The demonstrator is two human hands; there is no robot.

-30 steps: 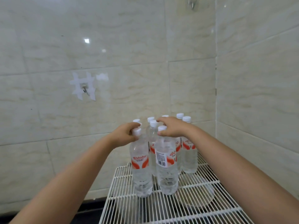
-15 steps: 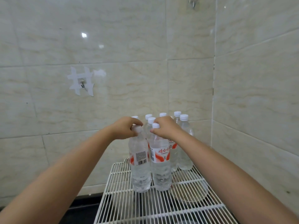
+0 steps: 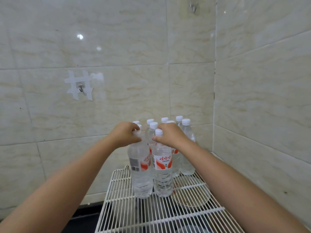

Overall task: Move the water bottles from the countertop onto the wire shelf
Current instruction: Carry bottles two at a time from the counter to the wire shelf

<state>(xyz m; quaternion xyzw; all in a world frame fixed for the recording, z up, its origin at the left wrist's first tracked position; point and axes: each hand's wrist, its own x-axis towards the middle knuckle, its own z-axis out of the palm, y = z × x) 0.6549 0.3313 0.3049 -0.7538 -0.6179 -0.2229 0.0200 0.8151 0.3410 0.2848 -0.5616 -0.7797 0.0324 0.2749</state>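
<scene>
A white wire shelf (image 3: 151, 214) stands in a corner of pale marbled wall tiles. Near its back edge, a cluster of clear plastic water bottles (image 3: 186, 148) with white caps and red-and-white labels stands upright, packed close together. Two of them form the front row, side by side and touching. The left hand (image 3: 125, 134) is curled around the neck of the front left bottle (image 3: 140, 169), just under its cap. The right hand (image 3: 170, 134) grasps the neck of the front right bottle (image 3: 162, 170), whose cap shows beside the fingers. A taped metal wall hook (image 3: 81, 87) sits on the left wall.
</scene>
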